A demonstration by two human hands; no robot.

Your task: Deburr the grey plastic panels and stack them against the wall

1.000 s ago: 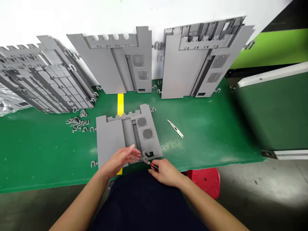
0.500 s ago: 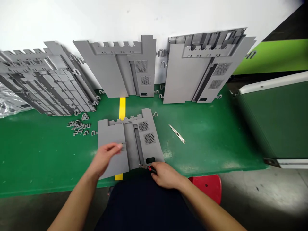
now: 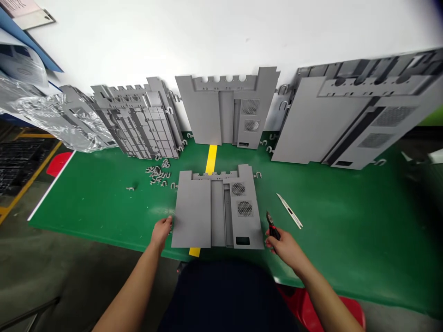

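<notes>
A grey plastic panel (image 3: 192,212) with two round vent grilles lies flat on the green table in front of me. My left hand (image 3: 161,233) is closed at its left edge, fingertips against the rim, where a bit of grey plastic peeks out beneath them. To the right of the panel, my right hand (image 3: 282,246) grips side cutters (image 3: 273,227) with black and red handles, jaws pointing away from me. U-shaped grey tabs stick out at the panel's upper left and upper right. A lone small grey piece (image 3: 130,188) shows left of a pile of grey offcuts (image 3: 158,173).
A white craft knife (image 3: 289,210) lies to the right. Along the white wall lean more grey panels, one in the middle (image 3: 204,110), a stack at right (image 3: 294,124) and others at left (image 3: 152,129). Clear plastic wrap (image 3: 79,124) covers panels farther left. Red stools (image 3: 311,309) are below the table.
My left hand has gone from above the panel to its left edge. My right hand and the cutters have moved off the panel's front to its right. The view has shifted left.
</notes>
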